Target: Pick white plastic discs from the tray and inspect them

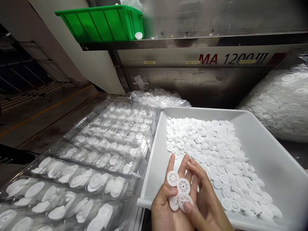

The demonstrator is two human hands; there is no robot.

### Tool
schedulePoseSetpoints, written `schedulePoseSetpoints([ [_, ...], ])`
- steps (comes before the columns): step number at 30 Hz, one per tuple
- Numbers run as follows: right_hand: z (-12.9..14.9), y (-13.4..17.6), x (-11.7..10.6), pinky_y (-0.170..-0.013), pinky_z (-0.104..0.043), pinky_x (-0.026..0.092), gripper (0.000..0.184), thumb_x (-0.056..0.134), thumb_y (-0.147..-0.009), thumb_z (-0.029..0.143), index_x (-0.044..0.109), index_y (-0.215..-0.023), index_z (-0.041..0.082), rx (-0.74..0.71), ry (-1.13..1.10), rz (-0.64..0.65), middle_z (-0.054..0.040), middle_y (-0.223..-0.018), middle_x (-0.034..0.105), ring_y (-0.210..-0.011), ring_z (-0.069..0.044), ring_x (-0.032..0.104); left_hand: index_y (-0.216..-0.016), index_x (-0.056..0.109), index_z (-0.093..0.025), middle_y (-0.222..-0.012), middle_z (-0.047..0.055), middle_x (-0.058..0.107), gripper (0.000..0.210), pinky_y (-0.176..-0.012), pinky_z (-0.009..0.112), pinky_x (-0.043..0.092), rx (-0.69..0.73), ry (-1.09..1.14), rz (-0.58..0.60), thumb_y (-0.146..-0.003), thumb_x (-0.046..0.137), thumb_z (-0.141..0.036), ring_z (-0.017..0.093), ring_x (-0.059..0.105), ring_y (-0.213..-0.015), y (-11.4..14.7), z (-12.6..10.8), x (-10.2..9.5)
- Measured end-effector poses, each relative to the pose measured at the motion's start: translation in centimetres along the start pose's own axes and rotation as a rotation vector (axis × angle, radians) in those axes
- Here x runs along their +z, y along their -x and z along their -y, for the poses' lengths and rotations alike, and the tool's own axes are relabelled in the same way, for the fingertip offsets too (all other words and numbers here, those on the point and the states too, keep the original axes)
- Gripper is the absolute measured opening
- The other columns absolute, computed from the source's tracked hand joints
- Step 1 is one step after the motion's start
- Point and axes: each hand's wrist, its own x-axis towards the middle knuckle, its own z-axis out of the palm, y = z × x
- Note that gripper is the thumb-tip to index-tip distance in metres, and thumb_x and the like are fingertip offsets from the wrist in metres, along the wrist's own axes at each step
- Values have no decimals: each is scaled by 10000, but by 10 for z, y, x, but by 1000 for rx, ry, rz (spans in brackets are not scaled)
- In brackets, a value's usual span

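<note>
Several small white plastic wheels (183, 185) with spokes and a centre hole lie in my left hand (166, 205), palm up, its thumb pressed on them. My right hand (208, 199) is cupped against it from the right. Its thumb rests on the lowest right wheel (185, 202), and its fingers are partly hidden behind the left hand's fingers. Both hands are above the near edge of a light grey bin (271, 144), where a wide heap of the same wheels (211, 144) lies.
On the left, a clear plastic tray (130, 187) holds rows of white wheels in pockets. Bagged wheels (286, 99) stand at the right, and another clear bag (158, 98) lies behind the bin. A green crate (103, 25) sits on the machine ledge (180, 41).
</note>
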Motion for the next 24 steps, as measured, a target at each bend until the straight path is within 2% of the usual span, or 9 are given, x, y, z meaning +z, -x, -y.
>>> schedulePoseSetpoints([
  [5,3,-1,0,-1031,-375,347,413,542,-831,445,459,-1218,328,137,-216,-35,-26,-1411,363,-1347,-251,242,-1378,298,-265,-1304,88,543,693,-1091,402,248,-26,82,-42,-706,418,-142,258,435,-1242,1,0,-2],
  [11,9,4,4,-986,-384,399,488,572,-818,426,427,-1262,287,98,-258,-29,-72,-1404,382,-1285,-275,364,-1417,166,-225,-1350,142,484,793,-1083,461,257,-5,94,45,-668,421,-156,295,408,-1255,1,2,-10],
  [14,10,5,4,-974,-384,414,488,549,-836,412,392,-1282,289,66,-234,1,-78,-1406,379,-1286,-270,367,-1416,172,-210,-1365,159,461,782,-1073,457,276,-6,111,53,-676,424,-179,294,398,-1264,2,2,-9],
  [18,6,6,1,-957,-386,437,481,479,-877,399,333,-1323,295,33,-79,40,-76,-1409,378,-1299,-256,352,-1395,248,-209,-1351,158,480,672,-1029,445,352,-32,152,-37,-749,425,-272,295,424,-1249,4,1,-5],
  [21,3,8,0,-960,-407,436,490,469,-881,380,320,-1340,292,1,5,22,-80,-1411,377,-1304,-269,342,-1366,309,-206,-1304,140,532,629,-959,439,433,-39,219,-137,-754,431,-287,302,480,-1202,2,1,-3],
  [24,2,9,-1,-938,-421,452,482,476,-877,382,339,-1330,291,-24,-6,17,-88,-1404,386,-1281,-294,371,-1288,408,-188,-1208,109,601,505,-843,364,514,-40,257,-225,-792,441,-275,276,543,-1130,0,0,-4],
])
